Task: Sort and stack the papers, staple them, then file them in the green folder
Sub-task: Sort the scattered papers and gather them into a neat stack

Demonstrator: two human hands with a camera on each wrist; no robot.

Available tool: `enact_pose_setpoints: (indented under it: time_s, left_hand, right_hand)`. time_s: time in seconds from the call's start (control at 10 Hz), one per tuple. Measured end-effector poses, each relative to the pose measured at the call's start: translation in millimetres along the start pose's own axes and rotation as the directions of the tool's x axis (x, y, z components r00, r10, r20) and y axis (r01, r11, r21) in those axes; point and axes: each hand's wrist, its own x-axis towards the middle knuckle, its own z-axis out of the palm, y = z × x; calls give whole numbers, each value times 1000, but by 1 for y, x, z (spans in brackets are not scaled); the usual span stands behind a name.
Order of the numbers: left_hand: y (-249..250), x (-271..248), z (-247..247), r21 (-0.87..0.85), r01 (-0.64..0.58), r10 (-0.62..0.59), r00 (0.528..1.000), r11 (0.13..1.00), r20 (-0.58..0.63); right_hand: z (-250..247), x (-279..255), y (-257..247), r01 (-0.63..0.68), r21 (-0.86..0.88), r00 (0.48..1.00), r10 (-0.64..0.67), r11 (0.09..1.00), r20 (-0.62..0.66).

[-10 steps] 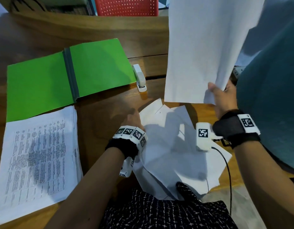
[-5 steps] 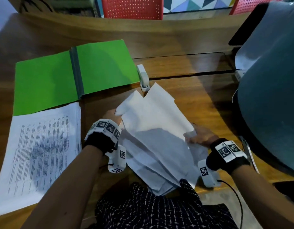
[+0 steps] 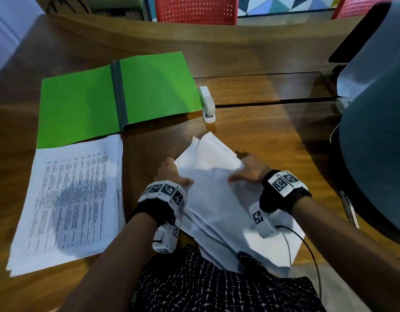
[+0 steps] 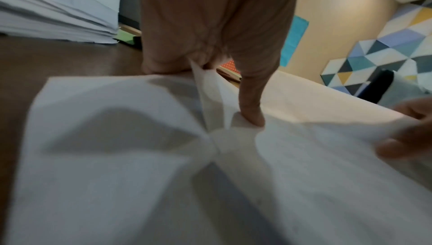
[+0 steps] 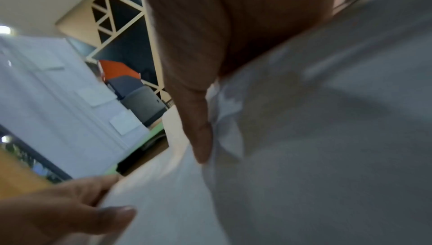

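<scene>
Nearest you, low in the head view's centre, the loose sheets (image 3: 219,199) lie fanned and skewed on the worktop (image 3: 262,136), their near ends hanging past its edge over your lap. Their long axis runs from the lower right of the frame up toward the centre, with the far corners pointing at the stapler (image 3: 208,104).

Your left hand (image 3: 169,174) has a grip on the left edge of the sheets: in the left wrist view the thumb (image 4: 251,108) presses down on top while the fingers (image 4: 163,64) curl beneath, pinching a raised fold of paper. Your right hand (image 3: 250,170) takes the right edge, thumb over the top sheet and fingers curled round the edge; the right wrist view is blurred, but it shows the thumb (image 5: 198,129) lying along crumpled paper.

At the lower left of the head view a stack of printed pages (image 3: 71,199) lies flat, long axis running near to far, text side up. Just beyond it, touching its far edge, the green folder (image 3: 82,104) lies open and flat, its grey spine (image 3: 119,95) running near to far. The white stapler sits just beside the folder's right edge, lengthwise near to far.

The worktop is dark brown wood with a seam running across it. A grey-blue chair back (image 3: 374,131) fills the right edge. Beyond the worktop stand red perforated chairs (image 3: 194,10), and there is a wall of coloured triangles (image 3: 284,3) at the top.
</scene>
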Motion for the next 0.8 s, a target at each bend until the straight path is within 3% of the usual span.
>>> enact_pose_setpoints:
  time_s: [0.1, 0.2, 0.3, 0.4, 0.5, 0.6, 0.7, 0.8]
  left_hand:
    - [-3, 8, -4, -76, 16, -14, 1000, 997, 21]
    - [11, -3, 1, -26, 53, -58, 963, 998, -262]
    - [32, -15, -7, -10, -91, 76, 884, 996, -461]
    - [61, -22, -21, -321, -391, 302, 907, 863, -293]
    - [95, -43, -40, -762, -269, 446, 894, 589, 29]
    - [111, -52, -46, -874, -101, 492, 854, 474, 168]
    - [95, -50, -43, -928, 132, 390, 880, 348, 271]
    - [43, -19, -24, -832, 541, 665, 579, 120, 472]
  right_hand:
    - [0, -17, -6, 80, 169, 992, -96, 982, 85]
    - [-13, -31, -15, 85, 189, 995, -75, 978, -62]
    - [-50, -49, -28, 9, 67, 901, 21, 998, -434]
    - [-86, -73, -43, 120, 65, 717, -41, 991, -696]
    - [-92, -91, -61, 323, 174, 734, -131, 930, -666]
    - [-77, -102, -81, 459, 407, 839, -234, 790, -491]
    - [-49, -97, -92, 422, 552, 905, -300, 719, -303]
    - [-5, -52, -78, 281, 664, 949, -306, 693, -83]
